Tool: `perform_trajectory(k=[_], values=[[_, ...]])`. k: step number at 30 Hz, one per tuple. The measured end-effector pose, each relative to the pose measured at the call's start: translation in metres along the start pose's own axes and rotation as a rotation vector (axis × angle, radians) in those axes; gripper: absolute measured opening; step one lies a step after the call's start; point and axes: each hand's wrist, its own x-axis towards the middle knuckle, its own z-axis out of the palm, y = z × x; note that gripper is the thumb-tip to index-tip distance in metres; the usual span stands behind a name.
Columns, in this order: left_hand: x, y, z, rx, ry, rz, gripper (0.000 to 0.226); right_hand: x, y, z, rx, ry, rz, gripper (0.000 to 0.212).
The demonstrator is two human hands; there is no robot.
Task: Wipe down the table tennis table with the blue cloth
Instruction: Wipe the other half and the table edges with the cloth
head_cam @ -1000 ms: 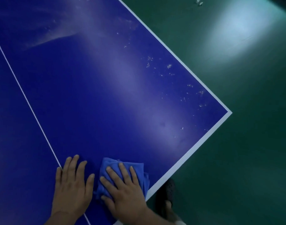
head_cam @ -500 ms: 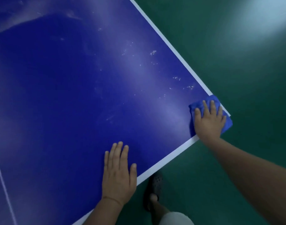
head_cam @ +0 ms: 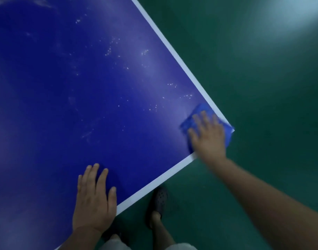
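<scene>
Pressing blue cloth (head_cam: 202, 110) at the table (head_cam: 82, 87) corner, right hand (head_cam: 208, 136) lies flat (left hand (head_cam: 94, 202) too), specks (head_cam: 152, 107) nearby.

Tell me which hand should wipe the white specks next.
Right. The right hand presses the cloth at the corner, beside the specks; the left hand lies flat on the table, empty.

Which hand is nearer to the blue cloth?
Right. The right hand lies flat on the blue cloth at the corner of the table; the left hand rests apart from it.
</scene>
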Motion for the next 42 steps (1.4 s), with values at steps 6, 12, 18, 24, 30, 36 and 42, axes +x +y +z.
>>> perform_trajectory(k=[6, 12, 18, 24, 30, 36, 42], values=[[-0.003, 0.002, 0.001, 0.012, -0.002, -0.014, 0.065, -0.028, -0.061, 0.005, 0.028, 0.06, 0.127, 0.063], [-0.002, 0.003, 0.001, 0.002, 0.012, -0.009, 0.063, -0.096, -0.083, 0.017, 0.039, -0.087, -0.593, 0.053], [-0.002, 0.004, 0.001, -0.017, 0.037, 0.007, 0.062, 0.023, 0.032, -0.009, 0.029, -0.01, 0.165, 0.07], [-0.001, 0.002, 0.001, -0.027, 0.037, 0.02, 0.062, -0.066, -0.09, 0.016, 0.015, 0.038, -0.127, 0.06], [-0.003, 0.0, -0.003, -0.082, 0.052, 0.052, 0.064, -0.034, -0.037, 0.008, -0.015, -0.002, -0.428, 0.058], [-0.003, -0.001, -0.008, -0.27, 0.1, 0.041, 0.06, 0.004, -0.049, -0.015, 0.042, -0.107, 0.32, 0.076], [0.006, -0.016, -0.026, -0.566, 0.352, -0.224, 0.058, -0.102, -0.23, 0.021, 0.021, -0.16, -0.536, 0.061]])
